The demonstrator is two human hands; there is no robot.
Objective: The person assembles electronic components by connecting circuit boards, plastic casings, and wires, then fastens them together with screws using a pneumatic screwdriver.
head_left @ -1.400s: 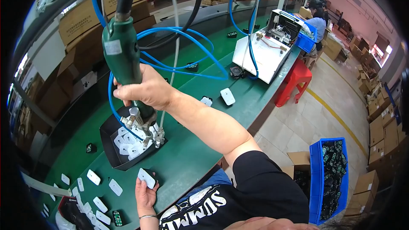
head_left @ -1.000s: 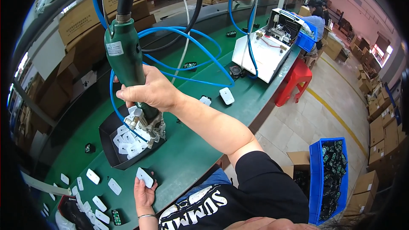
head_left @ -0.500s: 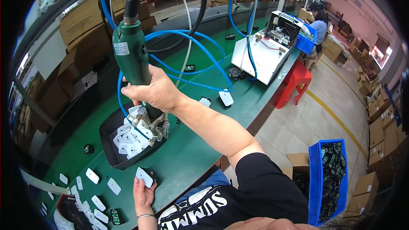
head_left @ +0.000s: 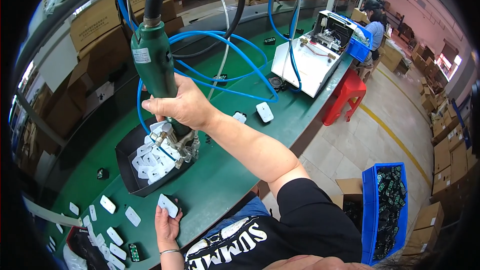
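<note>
A right hand [head_left: 187, 104], its forearm coming in from the near right, is wrapped firmly around the thick body of a green handheld tool [head_left: 152, 60], thumb on the near side. The tool leans slightly, its metal head [head_left: 182, 147] pointing down over the right side of a black tray [head_left: 125, 167] heaped with white plates [head_left: 147, 161]; whether the head touches them cannot be told. Blue hoses [head_left: 250, 65] loop to the right beyond the tool.

Nearer, below the tray, a left hand [head_left: 167, 226] with a bracelet [head_left: 170, 251] is closed on a small white-faced case [head_left: 168, 206], white side showing and tilted, dark body behind it. The case is above the near edge of a green table [head_left: 225, 175].

More white pieces lie at the near left, beside a small unit with a green circuit board [head_left: 134, 252]. At the far right are a white-topped machine [head_left: 302, 67] and a red stool [head_left: 345, 95]; at the near right, a blue bin [head_left: 370, 210] holds many dark parts
</note>
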